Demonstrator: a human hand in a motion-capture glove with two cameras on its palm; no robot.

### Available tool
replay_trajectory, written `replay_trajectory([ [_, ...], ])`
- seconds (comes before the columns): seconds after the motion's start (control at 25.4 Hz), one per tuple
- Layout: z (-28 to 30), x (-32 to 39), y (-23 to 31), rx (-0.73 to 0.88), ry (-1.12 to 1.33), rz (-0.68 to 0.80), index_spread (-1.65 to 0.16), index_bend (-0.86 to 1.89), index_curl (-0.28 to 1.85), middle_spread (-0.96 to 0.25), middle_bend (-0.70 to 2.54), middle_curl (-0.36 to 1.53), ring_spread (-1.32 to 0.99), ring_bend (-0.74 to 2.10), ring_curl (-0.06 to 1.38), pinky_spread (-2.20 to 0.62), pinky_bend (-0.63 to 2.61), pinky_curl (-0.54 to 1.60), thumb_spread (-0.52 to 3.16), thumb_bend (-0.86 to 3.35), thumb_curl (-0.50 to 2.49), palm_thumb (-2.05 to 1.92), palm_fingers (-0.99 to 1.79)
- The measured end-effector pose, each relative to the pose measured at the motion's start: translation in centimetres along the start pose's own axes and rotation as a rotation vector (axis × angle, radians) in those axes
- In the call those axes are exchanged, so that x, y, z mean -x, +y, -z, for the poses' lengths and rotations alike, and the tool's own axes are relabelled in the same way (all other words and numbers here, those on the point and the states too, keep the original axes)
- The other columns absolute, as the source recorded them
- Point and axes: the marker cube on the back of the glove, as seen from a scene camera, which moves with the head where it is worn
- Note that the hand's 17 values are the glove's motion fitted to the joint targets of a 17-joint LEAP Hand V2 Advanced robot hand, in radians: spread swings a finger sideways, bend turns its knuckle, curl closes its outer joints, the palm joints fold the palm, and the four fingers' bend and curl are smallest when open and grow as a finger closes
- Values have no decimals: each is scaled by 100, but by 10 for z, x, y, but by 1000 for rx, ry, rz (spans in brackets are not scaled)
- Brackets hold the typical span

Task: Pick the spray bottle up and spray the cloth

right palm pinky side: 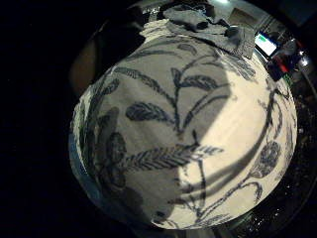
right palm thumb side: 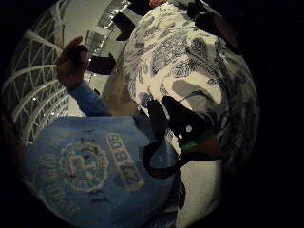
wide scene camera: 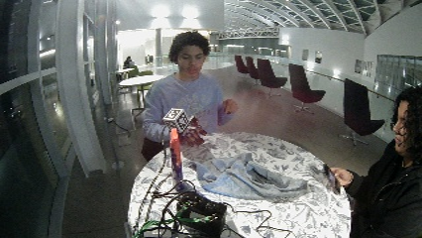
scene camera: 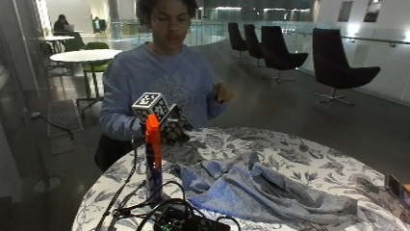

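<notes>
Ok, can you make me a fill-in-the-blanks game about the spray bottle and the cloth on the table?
1. The spray bottle has a bright ____ top.
2. The bottle stands upright on the table, and ____ is touching it.
3. The blue-grey cloth lies crumpled on the ____.
4. The gloved right hand is up above the table and holds ____.

Missing words: orange; nothing; table; nothing
</notes>
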Motion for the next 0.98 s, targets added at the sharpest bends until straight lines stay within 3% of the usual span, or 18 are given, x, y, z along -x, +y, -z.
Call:
replay_trajectory([
  [0.28,-1,4,11,-33,-1,-19,-29,20,18,-1,43,19,4,38,19,17,16,12,76,27,12,47,64],
  [0.63,2,-5,7,-73,-40,-44,-34,18,25,-1,43,26,5,37,23,21,15,15,101,22,17,50,63],
  [0.98,52,-46,1,-355,-570,-156,-37,9,24,-1,35,28,5,43,27,22,25,21,108,16,20,52,57],
])
